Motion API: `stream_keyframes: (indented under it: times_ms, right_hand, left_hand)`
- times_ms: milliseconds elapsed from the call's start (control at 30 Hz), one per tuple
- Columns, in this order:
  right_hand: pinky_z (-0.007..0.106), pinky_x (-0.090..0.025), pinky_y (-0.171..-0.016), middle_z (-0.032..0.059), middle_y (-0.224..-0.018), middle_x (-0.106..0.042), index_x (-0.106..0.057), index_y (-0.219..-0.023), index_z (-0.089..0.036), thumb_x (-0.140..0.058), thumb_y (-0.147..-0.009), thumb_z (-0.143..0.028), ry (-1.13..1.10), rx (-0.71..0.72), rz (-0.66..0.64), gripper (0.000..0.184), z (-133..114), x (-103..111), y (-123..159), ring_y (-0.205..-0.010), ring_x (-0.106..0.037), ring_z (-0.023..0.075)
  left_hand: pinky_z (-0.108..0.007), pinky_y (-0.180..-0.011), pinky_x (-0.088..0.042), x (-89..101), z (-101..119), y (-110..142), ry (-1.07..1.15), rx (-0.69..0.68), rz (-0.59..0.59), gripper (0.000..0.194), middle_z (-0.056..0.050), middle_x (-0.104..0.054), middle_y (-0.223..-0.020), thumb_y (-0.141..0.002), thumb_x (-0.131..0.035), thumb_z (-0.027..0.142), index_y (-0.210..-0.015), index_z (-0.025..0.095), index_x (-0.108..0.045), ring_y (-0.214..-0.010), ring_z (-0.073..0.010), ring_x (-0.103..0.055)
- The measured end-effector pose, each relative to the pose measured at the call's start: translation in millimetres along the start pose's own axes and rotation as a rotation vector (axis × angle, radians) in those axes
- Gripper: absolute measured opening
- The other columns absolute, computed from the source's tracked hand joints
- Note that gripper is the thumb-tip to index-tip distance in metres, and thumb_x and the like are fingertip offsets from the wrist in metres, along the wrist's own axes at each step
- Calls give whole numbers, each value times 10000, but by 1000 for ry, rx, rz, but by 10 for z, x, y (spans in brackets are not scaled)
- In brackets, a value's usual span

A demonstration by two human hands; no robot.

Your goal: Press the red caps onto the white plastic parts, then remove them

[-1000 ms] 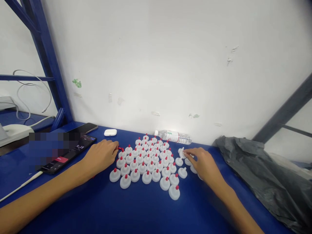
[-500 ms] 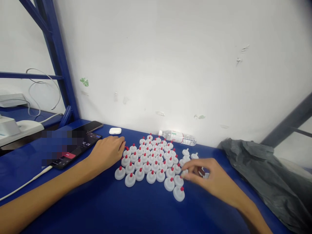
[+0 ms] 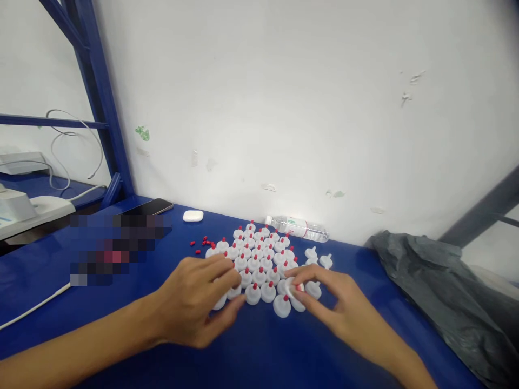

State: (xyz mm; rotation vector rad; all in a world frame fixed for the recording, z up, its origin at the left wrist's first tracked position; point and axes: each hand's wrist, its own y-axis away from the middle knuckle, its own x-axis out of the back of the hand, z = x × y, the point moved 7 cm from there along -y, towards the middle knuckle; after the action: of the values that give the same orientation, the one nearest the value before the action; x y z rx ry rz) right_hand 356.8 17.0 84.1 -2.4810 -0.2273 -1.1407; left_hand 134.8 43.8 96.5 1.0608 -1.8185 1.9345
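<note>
My right hand [image 3: 338, 297] pinches a white round plastic cap with a red tip [image 3: 290, 288] between thumb and fingers, just over the right edge of a cluster of similar caps. My left hand [image 3: 203, 300] is at the cluster's front left, fingers curled and thumb below them; whatever it may hold is hidden. Red-tipped white caps [image 3: 253, 263] stand close together on the blue table. Several loose red tips [image 3: 207, 242] lie beyond my left hand. White caps without red tips [image 3: 325, 261] stand right of the cluster, partly behind my right hand.
A clear plastic bottle [image 3: 298, 227] lies along the wall behind the caps. A white earphone case [image 3: 193, 216] and a dark phone [image 3: 154, 207] are at the back left. A dark grey plastic bag [image 3: 430, 275] is spread on the right.
My left hand has moved right and toward me from the loose red tips, uncovering them. My right hand has shifted slightly left and now holds a red-tipped cap; the frontmost standing cap is gone.
</note>
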Motion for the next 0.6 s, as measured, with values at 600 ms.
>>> stream_keyframes:
  times_ms: [600]
  right_hand:
    - [279, -564, -773, 36, -1008, -798, -573, -1115, -220, -612, -1024, -390, 242, 613, 274, 196, -675, -370, 73, -799, -723, 134]
  left_hand:
    - [-347, -440, -308, -295, 391, 56, 92, -103, -159, 209, 18, -559, -640, -1003, -451, 158, -807, 223, -479, -493, -158, -479]
